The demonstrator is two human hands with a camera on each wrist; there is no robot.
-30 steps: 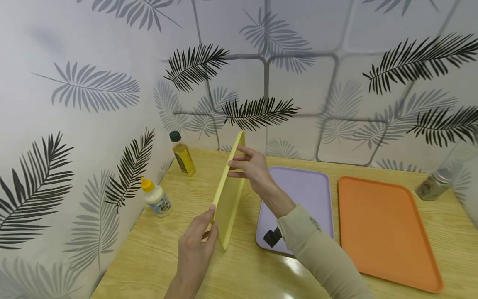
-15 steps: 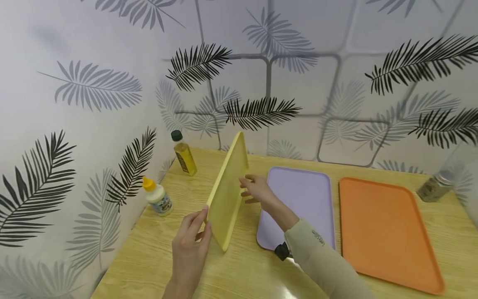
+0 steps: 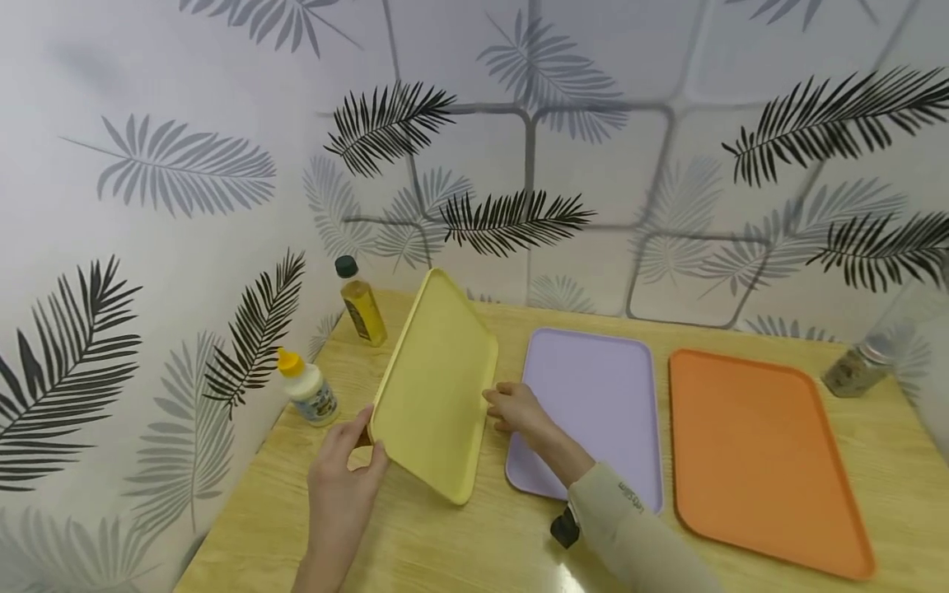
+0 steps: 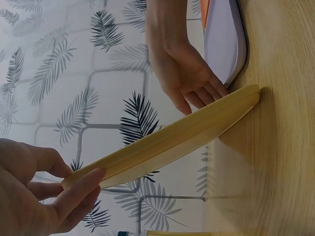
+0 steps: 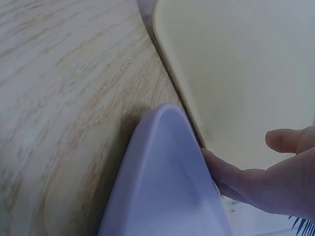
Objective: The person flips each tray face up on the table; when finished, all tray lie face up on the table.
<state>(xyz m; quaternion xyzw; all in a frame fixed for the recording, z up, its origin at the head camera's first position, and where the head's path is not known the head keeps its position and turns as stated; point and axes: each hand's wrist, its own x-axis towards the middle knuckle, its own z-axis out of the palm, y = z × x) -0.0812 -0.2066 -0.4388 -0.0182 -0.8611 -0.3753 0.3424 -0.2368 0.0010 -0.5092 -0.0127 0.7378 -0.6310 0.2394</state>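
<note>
A yellow tray [image 3: 437,379] stands tilted on the table, its lower right edge down and its left side raised. My left hand [image 3: 344,469] pinches its near left corner between thumb and fingers; in the left wrist view this left hand [image 4: 29,196] grips the rim. At the tray's lower right edge is my right hand [image 3: 519,412], fingers loosely extended with fingertips right at the rim. The right wrist view shows the right hand [image 5: 275,182] with its thumb apart from the fingers, beside the tray's pale face [image 5: 236,64].
A purple tray [image 3: 593,387] lies flat under the right forearm, with an orange tray [image 3: 764,461] to its right. At the left stand a yellow oil bottle [image 3: 363,311] and a white bottle with a yellow cap [image 3: 313,391]. A jar [image 3: 860,371] stands far right.
The right hand has left the tray's upper edge and come down to its lower right edge. The left hand has moved left, tipping the yellow tray from nearly upright to a leftward lean.
</note>
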